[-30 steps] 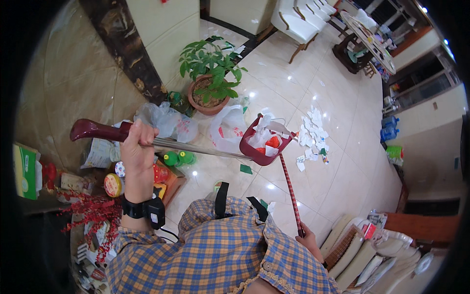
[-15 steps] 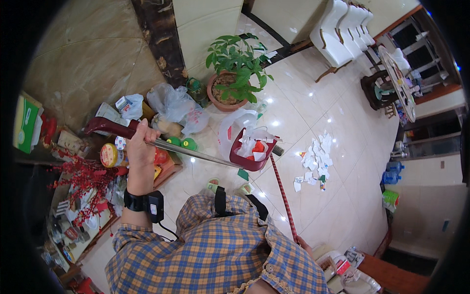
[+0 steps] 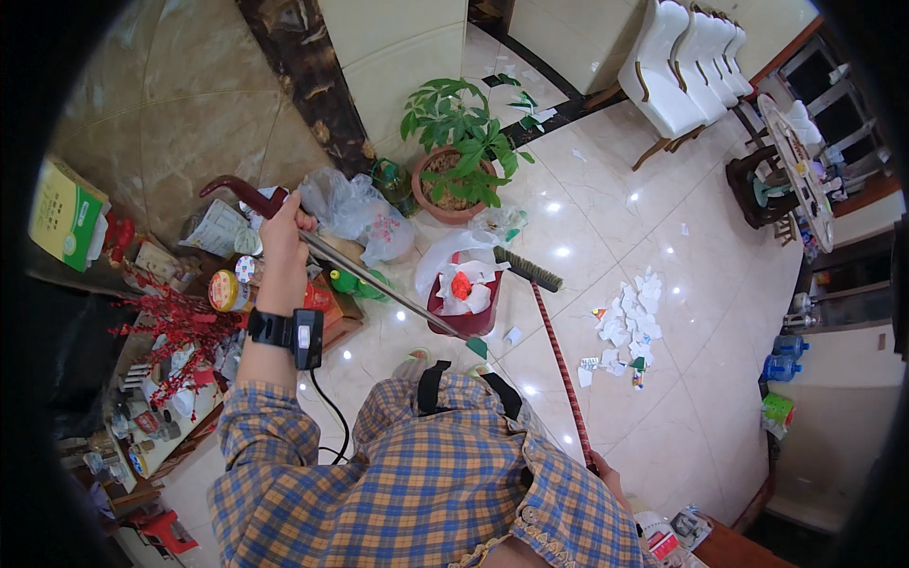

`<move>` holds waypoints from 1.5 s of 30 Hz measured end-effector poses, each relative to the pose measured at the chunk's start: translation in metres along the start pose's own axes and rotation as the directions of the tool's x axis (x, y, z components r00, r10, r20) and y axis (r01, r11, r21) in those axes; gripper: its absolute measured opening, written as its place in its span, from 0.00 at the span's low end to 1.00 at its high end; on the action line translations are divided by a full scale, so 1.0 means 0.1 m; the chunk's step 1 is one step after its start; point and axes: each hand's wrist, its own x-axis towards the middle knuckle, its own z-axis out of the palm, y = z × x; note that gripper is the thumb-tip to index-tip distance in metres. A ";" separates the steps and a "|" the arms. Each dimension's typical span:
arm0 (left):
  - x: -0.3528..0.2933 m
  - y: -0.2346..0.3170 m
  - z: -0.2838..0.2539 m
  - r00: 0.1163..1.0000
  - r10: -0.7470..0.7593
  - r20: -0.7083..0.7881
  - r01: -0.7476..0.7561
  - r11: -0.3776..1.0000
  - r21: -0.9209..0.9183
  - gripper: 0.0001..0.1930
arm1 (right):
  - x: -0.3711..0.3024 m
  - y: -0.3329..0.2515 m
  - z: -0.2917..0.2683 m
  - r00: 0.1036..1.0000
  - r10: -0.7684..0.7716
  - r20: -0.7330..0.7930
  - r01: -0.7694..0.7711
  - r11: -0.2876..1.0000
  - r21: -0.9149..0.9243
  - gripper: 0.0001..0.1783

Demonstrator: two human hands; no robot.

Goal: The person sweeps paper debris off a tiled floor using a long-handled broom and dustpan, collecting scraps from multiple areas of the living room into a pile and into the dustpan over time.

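My left hand [image 3: 282,232] is closed round the steel pole of a long-handled dustpan, just below its dark red grip [image 3: 244,194]. The maroon pan [image 3: 464,320] is at the pole's lower end, with crumpled white paper and a bright red scrap [image 3: 461,286] in it. At the lower right, my right hand [image 3: 608,470], partly hidden by my shirt, grips the red striped stick of a broom [image 3: 561,364]. The broom's dark bristle head [image 3: 528,269] lies by the pan's far right side. White paper scraps [image 3: 630,327] form a pile on the tiles to the right.
A potted plant [image 3: 456,185] and clear plastic bags [image 3: 355,213] stand beyond the pan. Jars, green-capped bottles and red berry branches [image 3: 180,336] crowd the left. White chairs [image 3: 663,76] line the far right; a small green piece [image 3: 476,346] lies near the pan.
The broom head has come out from behind the pan and now shows fully on its far right. The pan has turned, and my left hand with the grip sits a little farther right.
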 end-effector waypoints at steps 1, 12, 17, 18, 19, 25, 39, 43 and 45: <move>0.03 -0.01 0.08 1.000 0.017 -0.019 -0.017 0.999 0.040 0.11 | 0.02 0.03 0.00 1.000 -0.027 -0.003 0.027 1.000 0.006 0.31; 0.75 -0.47 0.79 0.989 0.093 -0.116 -0.046 0.935 0.351 0.11 | 0.03 0.00 0.28 0.999 0.033 0.021 -0.037 0.969 0.243 0.31; 0.88 -0.50 1.11 0.991 -0.015 -0.133 0.077 0.877 0.475 0.15 | 0.00 -0.11 0.50 0.991 0.128 0.029 -0.130 0.929 0.348 0.32; 0.94 -0.48 1.14 0.991 -0.021 -0.132 0.083 0.873 0.480 0.15 | 0.00 -0.13 0.52 0.988 0.154 0.029 -0.153 0.913 0.377 0.32; 1.01 -0.45 1.16 0.995 0.008 -0.103 0.041 0.888 0.458 0.15 | 0.00 -0.21 0.55 0.984 0.178 0.031 -0.175 0.896 0.408 0.32; 1.39 -0.35 1.29 0.991 0.099 -0.094 -0.060 0.935 0.349 0.11 | -0.02 -0.36 0.63 0.979 0.199 -0.033 -0.168 0.895 0.412 0.32; 1.41 -0.59 1.63 0.982 0.164 0.093 -0.189 0.847 0.497 0.08 | 0.03 -0.82 0.51 0.944 0.330 -0.024 -0.291 0.863 0.413 0.34; 1.39 -0.77 1.73 0.993 0.084 0.081 -0.115 0.835 0.539 0.08 | 0.06 -0.62 0.51 0.966 0.256 -0.027 -0.225 0.892 0.392 0.34; 1.21 -0.61 1.90 0.991 0.076 0.108 -0.121 0.848 0.515 0.08 | 0.03 -0.55 0.53 0.958 0.287 -0.032 -0.246 0.871 0.425 0.34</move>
